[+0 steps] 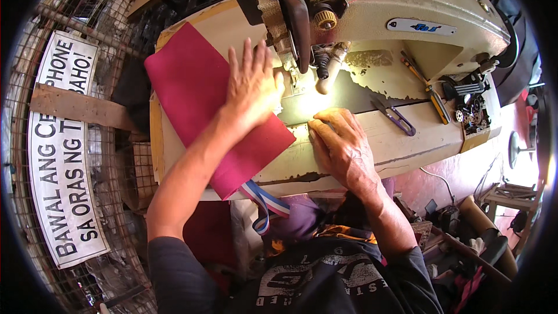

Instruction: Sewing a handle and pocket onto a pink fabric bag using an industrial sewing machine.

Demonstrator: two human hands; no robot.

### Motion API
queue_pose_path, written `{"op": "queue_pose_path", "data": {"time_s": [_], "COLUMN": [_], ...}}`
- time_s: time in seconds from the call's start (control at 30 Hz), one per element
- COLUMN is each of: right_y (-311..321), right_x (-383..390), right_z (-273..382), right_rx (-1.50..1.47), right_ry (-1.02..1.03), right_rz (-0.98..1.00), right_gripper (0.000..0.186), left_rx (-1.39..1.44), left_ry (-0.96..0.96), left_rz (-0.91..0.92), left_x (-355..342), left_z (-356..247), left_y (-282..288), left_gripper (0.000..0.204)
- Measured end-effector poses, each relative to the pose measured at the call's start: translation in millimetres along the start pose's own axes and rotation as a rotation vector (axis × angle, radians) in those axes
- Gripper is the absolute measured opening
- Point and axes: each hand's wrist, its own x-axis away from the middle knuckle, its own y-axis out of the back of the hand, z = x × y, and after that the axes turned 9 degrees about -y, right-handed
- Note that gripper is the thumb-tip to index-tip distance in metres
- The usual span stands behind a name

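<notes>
A piece of maroon fabric [186, 81] lies on the bed of a sewing machine [372, 11], left of the needle area. My left hand [251, 87] rests flat on the fabric, fingers stretched out and slightly apart, close to the presser foot [295, 84]. To the right of the foot, my right hand [346, 145] is on the machine bed with its fingers bent and drawn together. Whatever its fingertips may pinch is hidden. A red, white and blue striped ribbon [264, 202] hangs in a loop from under the fabric's near corner.
Thread snips [398, 121] and orange-handled tools [437, 106] lie on the right of the bed. Metal bobbins [474, 110] sit at its right end. A bright lamp glow falls by the needle. Wire mesh with a white sign [64, 186] stands on the left.
</notes>
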Motion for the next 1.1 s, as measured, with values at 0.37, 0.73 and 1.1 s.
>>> {"op": "queue_pose_path", "data": {"time_s": [0.37, 0.73, 1.1], "right_y": [-6.0, -118.9, -146.6], "right_x": [-1.9, -36.7, -38.2], "right_z": [0.3, 131.4, 121.1], "right_rx": [0.006, -0.155, 0.071], "right_ry": [0.045, 0.259, 0.258], "right_rz": [-0.074, 0.194, 0.303], "right_gripper": [0.018, 0.033, 0.067], "left_rx": [0.199, 0.074, 0.048], "left_ry": [0.252, 0.121, 0.155], "left_rz": [-0.414, -0.199, -0.289], "left_x": [66.3, 156.4, 155.4], "left_z": [139.7, 111.8, 115.5], "left_y": [19.4, -25.7, -51.6], "left_gripper": [0.047, 0.054, 0.057]}}
